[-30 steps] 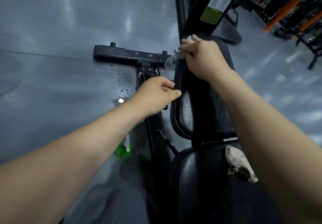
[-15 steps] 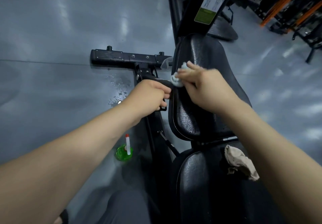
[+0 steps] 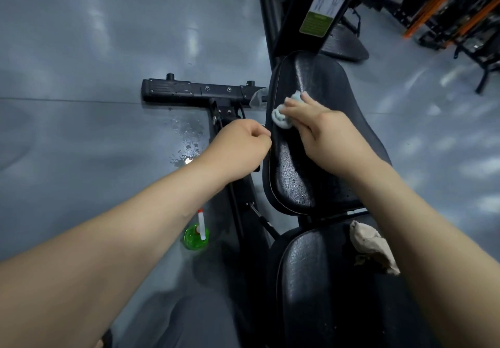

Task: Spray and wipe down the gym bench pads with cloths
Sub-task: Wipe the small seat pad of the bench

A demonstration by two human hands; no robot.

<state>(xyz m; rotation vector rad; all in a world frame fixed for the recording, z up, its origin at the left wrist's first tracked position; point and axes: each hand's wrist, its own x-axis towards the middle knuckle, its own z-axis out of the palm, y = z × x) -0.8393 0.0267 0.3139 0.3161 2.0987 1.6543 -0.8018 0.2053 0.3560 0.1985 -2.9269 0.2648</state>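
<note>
Bench pads are lying lengthwise under the camera, and the pale blue cloth [image 3: 282, 117] is sitting bunched on the upper left part of the back pad [image 3: 305, 174], close to its piped left edge. The right hand [image 3: 326, 133] is grasping that cloth, with the fingers spread over the top and the thumb tucked below, and is pressing it down on the black vinyl. The left hand [image 3: 243, 147] is resting against the same pad's left edge, just beside the cloth, with its fingers curled in. Whether they are clasping the edge or nothing at all is not showing from this angle. Droplets are glistening on the lower half of the back pad.

Nearer the camera, a crumpled beige cloth [image 3: 372, 246] is lying on the far right part of the seat pad [image 3: 319, 288], well apart from both hands. A green spray bottle [image 3: 196, 235] is standing on the floor [image 3: 81, 55] left of the bench frame, under the left forearm. The floor is glossy grey and is reflecting the ceiling lights, with a wet patch [image 3: 186, 144] spreading beside the black crossbar [image 3: 200, 91]. Beyond the back pad, a dark upright [image 3: 300, 22] is carrying a white and green label [image 3: 322, 9], and orange-and-black racks [image 3: 446, 11] are standing at the far right.
</note>
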